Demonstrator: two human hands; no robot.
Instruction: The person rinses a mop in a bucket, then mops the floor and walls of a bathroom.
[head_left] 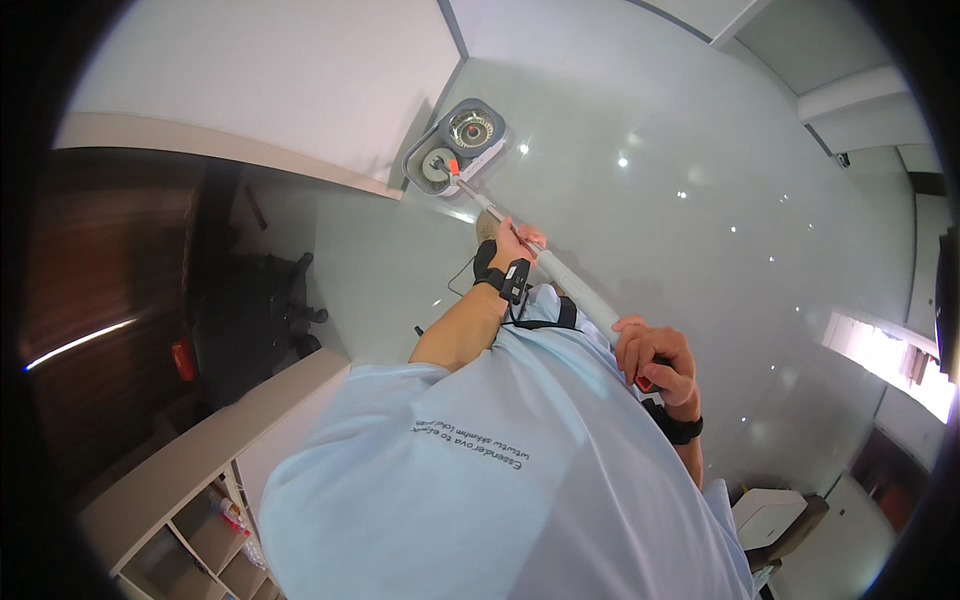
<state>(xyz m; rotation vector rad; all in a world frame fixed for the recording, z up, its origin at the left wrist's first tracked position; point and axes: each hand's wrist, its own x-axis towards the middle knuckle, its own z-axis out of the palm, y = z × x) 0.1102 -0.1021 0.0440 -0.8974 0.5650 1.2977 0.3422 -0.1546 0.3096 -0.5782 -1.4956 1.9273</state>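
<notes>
A long mop (pixel 583 290) with a white and grey pole slants from my body toward the far left. My left hand (pixel 515 245) is wrapped round the lower part of the pole. Close to my waist, my right hand (pixel 655 358) grips the upper end. The pole's orange joint (pixel 453 167) and round mop head lie over the near-left compartment of a grey and white mop bucket (pixel 497 153). A round metal wringing basket (pixel 472 129) fills the bucket's far compartment. How deep the mop head sits in the bucket I cannot tell.
The bucket stands on a shiny grey floor (pixel 640 210), beside the corner of a white partition (pixel 290 70). On the left are a dark office chair (pixel 250 310) and an open-fronted shelf unit (pixel 215 430). A white-topped box-like object (pixel 768 515) stands at lower right.
</notes>
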